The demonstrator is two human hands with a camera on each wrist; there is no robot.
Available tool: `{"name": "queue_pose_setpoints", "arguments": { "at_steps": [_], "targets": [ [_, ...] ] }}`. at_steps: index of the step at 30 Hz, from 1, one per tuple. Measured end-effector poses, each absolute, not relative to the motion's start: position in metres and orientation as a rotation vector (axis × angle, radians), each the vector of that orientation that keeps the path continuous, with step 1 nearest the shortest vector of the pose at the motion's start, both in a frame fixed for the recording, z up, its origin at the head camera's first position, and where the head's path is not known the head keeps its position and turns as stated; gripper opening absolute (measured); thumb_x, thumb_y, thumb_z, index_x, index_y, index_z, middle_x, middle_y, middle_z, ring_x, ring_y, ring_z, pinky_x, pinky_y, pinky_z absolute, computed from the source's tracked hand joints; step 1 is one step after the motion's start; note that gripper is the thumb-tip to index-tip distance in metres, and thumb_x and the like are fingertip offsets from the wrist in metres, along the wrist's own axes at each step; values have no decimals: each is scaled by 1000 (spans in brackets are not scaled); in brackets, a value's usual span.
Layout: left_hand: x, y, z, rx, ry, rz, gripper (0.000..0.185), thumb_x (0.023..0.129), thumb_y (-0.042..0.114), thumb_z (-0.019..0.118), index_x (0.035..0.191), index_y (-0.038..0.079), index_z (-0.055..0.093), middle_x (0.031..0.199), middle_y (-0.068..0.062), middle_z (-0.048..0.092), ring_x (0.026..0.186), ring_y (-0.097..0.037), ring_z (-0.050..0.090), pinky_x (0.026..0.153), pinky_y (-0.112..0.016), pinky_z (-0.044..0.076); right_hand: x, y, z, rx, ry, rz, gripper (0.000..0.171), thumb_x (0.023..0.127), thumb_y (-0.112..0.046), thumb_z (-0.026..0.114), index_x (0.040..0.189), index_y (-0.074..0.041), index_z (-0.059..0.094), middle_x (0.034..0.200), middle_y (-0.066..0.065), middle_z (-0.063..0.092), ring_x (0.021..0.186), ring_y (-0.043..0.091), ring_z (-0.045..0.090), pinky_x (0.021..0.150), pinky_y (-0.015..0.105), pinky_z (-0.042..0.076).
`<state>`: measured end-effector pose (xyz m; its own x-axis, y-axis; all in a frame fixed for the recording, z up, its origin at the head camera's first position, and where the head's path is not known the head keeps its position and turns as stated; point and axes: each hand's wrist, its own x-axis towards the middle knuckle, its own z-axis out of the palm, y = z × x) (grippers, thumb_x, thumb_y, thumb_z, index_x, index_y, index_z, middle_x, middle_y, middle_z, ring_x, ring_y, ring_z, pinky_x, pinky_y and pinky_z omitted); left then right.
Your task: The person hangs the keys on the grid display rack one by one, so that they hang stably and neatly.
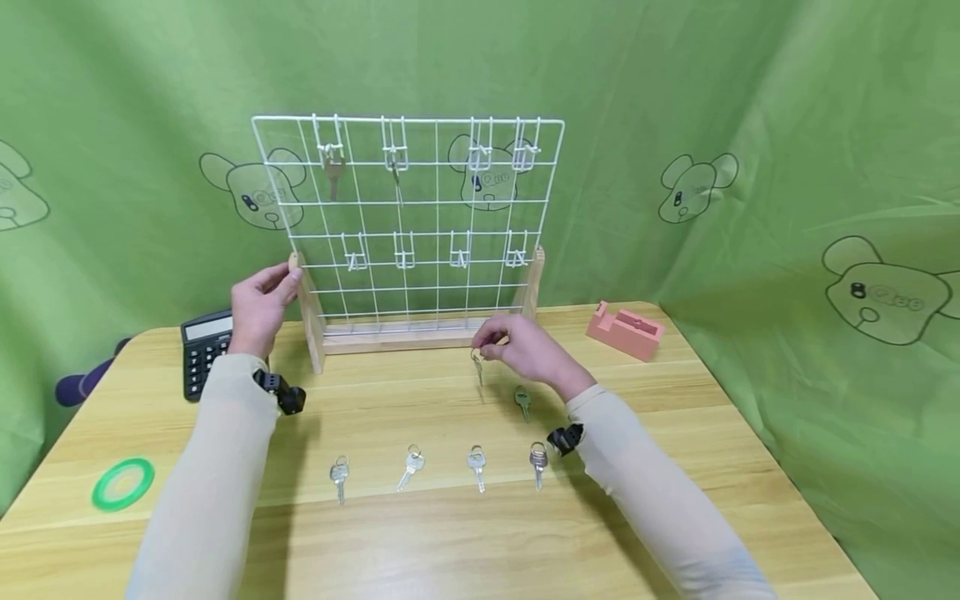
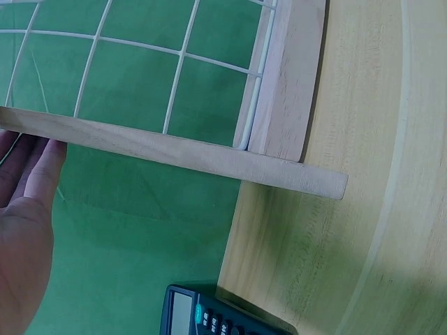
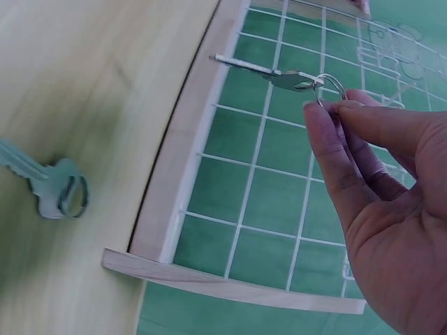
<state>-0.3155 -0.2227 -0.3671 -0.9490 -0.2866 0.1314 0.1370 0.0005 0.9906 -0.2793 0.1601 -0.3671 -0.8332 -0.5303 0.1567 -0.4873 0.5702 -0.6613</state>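
Observation:
My right hand (image 1: 521, 346) pinches a key (image 1: 477, 368) by its ring, and the key hangs in front of the rack's lower right. In the right wrist view, thumb and fingertips close on the ring of that key (image 3: 286, 78). My left hand (image 1: 261, 304) grips the top of the left wooden upright (image 1: 309, 321) of a white wire grid rack (image 1: 437, 202); its fingers (image 2: 43, 171) pass behind the wood. Two keys hang from the upper hooks, one at far left (image 1: 333, 177), another beside it (image 1: 397, 179). Several keys lie on the table, one green-tinted (image 1: 522, 402) below the right hand.
White hooks (image 1: 460, 257) sit in two rows on the grid. A black calculator (image 1: 198, 362) lies at the left, partly behind my left arm. A green tape roll (image 1: 100, 493) is at front left, a pink tape dispenser (image 1: 625, 333) at back right. Green curtain (image 1: 750, 100) surrounds the table.

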Motion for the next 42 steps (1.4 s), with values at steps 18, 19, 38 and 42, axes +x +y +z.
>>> {"name": "queue_pose_setpoints", "arguments": {
  "at_steps": [18,19,38,42],
  "targets": [
    [-316,-221,-369,142,-2019,-1986,50,93,23,70,134,0,55,134,-22,55,116,-25,59,94,-21,53,-275,159,-341,-918,2791,-1208,11,90,1,69,100,-3,72,96,2,65,89,18,62,80,30,58],
    [-316,-221,-369,140,-2020,-1987,50,93,23,70,134,0,55,134,-22,55,116,-25,59,94,-21,53,-274,159,-340,-920,2795,-1218,11,90,1,69,99,-4,72,96,2,65,89,18,62,79,29,59],
    [-314,-222,-366,152,-2033,-1993,51,93,24,70,136,0,54,136,-21,54,118,-27,58,94,-22,52,-273,150,-306,-927,2925,-1407,13,88,3,70,99,-4,72,98,4,65,90,21,64,80,27,60],
    [-314,-222,-366,155,-2029,-2000,51,93,23,70,135,1,55,136,-21,54,118,-27,58,94,-21,52,-274,150,-297,-929,2921,-1426,13,89,4,69,100,-2,72,99,5,65,94,21,63,84,26,59]
  ]
}}
